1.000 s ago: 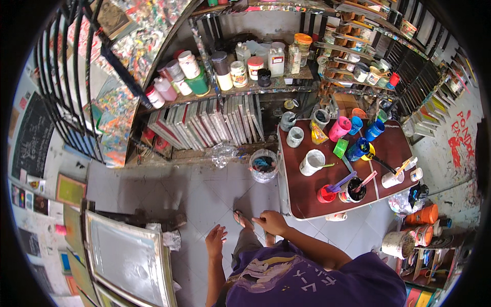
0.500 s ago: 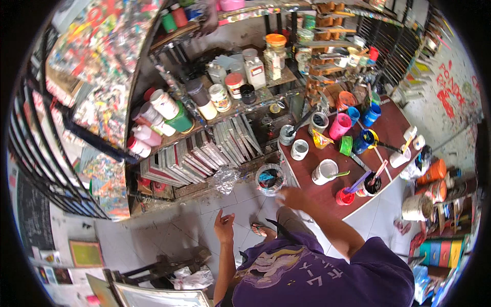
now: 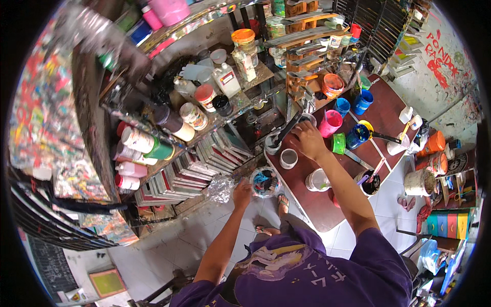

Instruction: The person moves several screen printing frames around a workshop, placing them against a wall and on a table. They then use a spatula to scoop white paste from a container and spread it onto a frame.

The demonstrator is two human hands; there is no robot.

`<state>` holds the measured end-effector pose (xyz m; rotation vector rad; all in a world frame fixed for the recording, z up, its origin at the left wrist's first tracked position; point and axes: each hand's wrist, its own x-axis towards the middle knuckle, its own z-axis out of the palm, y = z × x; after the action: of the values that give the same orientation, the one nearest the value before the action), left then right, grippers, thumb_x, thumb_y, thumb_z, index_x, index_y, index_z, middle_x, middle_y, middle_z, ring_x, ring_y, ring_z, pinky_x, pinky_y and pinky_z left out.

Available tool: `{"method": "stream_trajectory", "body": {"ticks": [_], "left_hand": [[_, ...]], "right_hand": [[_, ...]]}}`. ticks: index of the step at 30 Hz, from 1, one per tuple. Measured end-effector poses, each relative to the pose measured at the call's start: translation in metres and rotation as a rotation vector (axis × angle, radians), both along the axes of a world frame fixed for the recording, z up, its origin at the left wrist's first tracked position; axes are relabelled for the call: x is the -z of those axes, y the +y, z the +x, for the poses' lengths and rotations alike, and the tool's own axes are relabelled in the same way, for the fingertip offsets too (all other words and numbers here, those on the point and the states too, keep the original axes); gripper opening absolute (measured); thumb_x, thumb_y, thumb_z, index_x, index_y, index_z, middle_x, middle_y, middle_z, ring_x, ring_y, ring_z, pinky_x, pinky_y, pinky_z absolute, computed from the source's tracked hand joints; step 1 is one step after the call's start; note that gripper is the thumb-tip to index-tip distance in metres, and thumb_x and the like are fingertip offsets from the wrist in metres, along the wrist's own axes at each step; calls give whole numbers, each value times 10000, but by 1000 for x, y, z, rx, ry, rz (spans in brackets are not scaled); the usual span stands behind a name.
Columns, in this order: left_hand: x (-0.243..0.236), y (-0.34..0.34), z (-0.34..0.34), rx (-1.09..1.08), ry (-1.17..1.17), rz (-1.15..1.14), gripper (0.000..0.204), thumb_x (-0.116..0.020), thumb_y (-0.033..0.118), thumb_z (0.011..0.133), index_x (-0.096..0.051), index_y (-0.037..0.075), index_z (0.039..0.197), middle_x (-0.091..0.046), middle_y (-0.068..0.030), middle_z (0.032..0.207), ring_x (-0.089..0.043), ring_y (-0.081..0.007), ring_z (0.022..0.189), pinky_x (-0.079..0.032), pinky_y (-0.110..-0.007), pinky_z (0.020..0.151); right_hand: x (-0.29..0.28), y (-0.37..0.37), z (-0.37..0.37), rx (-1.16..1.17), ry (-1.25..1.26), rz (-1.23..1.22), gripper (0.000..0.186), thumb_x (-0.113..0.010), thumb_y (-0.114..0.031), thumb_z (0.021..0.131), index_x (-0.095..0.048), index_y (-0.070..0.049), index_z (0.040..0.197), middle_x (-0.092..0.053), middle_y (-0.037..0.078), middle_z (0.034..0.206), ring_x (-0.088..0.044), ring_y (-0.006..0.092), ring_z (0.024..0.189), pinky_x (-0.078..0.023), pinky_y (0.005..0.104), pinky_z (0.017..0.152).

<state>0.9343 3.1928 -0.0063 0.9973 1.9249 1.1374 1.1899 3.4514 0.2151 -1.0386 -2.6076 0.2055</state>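
My right hand (image 3: 308,140) is over the dark red table, fingers bent downward beside a grey-rimmed paint cup (image 3: 307,118) and a pink cup (image 3: 330,122). Whatever lies under its palm is hidden. A dark-handled brush (image 3: 288,128) slants across a grey pot (image 3: 272,144) just left of my fingertips. Below my hand stand a small white cup (image 3: 289,158) and a white paint jar (image 3: 317,180), which my forearm partly covers. Lower down, my left hand (image 3: 242,194) is at the near left side of a clear bucket (image 3: 265,181) with blue-stained contents; its fingers are mostly hidden.
The red table (image 3: 327,215) also carries blue cups (image 3: 363,102), a green tub (image 3: 338,144) and a black paint pot (image 3: 369,185). Framed screens (image 3: 199,171) lean under a shelf of bottles (image 3: 225,81). Crumpled clear plastic (image 3: 220,188) lies by the bucket.
My right hand has moved up and away, from above the bucket's side to the paint cups. My left hand has risen to the bucket. The view has shifted, and the yellow packet is out of sight.
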Motion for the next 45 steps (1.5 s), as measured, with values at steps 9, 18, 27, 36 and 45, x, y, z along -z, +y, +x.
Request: {"method": "stream_trajectory", "body": {"ticks": [9,18,27,36,45], "left_hand": [[0,162,20,70,244,-2,1133,-900,231,641,-194,-19,1490,-475,-256,1417,-450,-368,1328,-381,-415,1094],[11,231,35,234,27,89,1463,-949,131,559,151,1,1514,-517,-176,1359,-533,-309,1241,-376,-404,1111],[1,208,15,237,304,-112,1002,-933,195,593,-339,13,1379,-575,-157,1288,-580,-281,1186,-475,-415,995],[-106,46,38,-95,207,294,903,-865,71,611,-302,48,1316,-485,-134,1237,-526,-229,1178,-449,-374,1005],[-226,-218,110,-687,534,303,889,-858,114,534,-453,45,1322,-624,-148,1197,-627,-309,1105,-491,-390,970]], "right_hand": [[46,83,-63,-151,-658,121,309,-597,-253,868,-716,-90,1103,-646,114,1251,-555,318,1224,-260,503,1166],[76,103,-75,-105,-540,-174,199,-567,-175,879,-720,-118,993,-718,65,1045,-672,226,1037,-470,356,870],[45,87,-67,-97,-487,-200,188,-590,-166,869,-750,-99,942,-736,101,999,-707,227,975,-548,360,791],[-87,-43,-60,-426,-211,-68,158,-695,-198,758,-696,-52,817,-697,115,785,-694,288,798,-524,382,779],[-224,-270,-65,-1006,-43,324,78,-643,-128,760,-704,-80,751,-679,119,691,-688,249,676,-509,369,633]]}}
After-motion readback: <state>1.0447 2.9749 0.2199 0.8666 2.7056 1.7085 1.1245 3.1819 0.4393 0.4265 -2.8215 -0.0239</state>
